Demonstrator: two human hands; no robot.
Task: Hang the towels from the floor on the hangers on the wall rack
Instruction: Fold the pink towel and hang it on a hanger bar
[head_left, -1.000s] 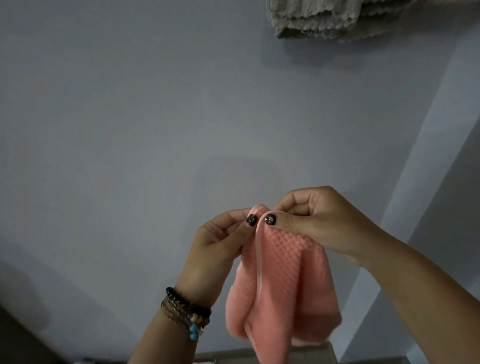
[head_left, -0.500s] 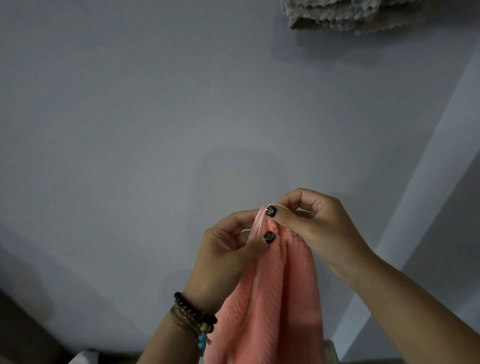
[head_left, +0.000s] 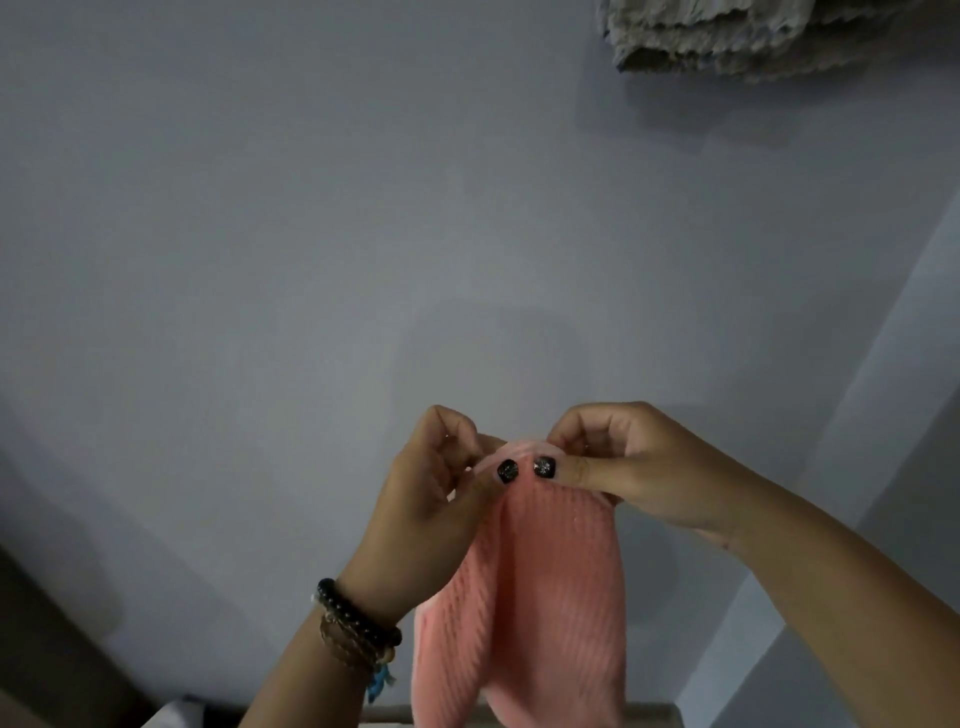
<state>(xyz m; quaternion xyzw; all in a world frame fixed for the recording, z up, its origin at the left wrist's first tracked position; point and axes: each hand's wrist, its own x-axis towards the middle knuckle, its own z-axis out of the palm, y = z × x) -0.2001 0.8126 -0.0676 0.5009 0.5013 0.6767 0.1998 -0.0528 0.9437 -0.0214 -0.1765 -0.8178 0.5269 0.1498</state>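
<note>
A pink waffle-knit towel (head_left: 550, 613) hangs in front of the grey wall, held up by its top edge. My left hand (head_left: 431, 499) pinches that edge from the left, thumb on the front. My right hand (head_left: 639, 467) pinches it from the right, its thumb almost touching the left thumb. The cloth drapes down in folds below the frame's bottom edge. A grey-beige towel (head_left: 717, 36) hangs at the top right, only its lower hem showing. No hanger or rack is visible.
The plain grey wall (head_left: 311, 260) fills most of the view. A lighter vertical strip (head_left: 852, 467) runs down the right side. A dark shape (head_left: 47, 634) sits at the bottom left and a pale ledge (head_left: 384, 714) lies behind the towel's bottom.
Both hands have shifted along the towel's top edge and now hold it level, thumbs side by side. The towel hangs wider and flatter.
</note>
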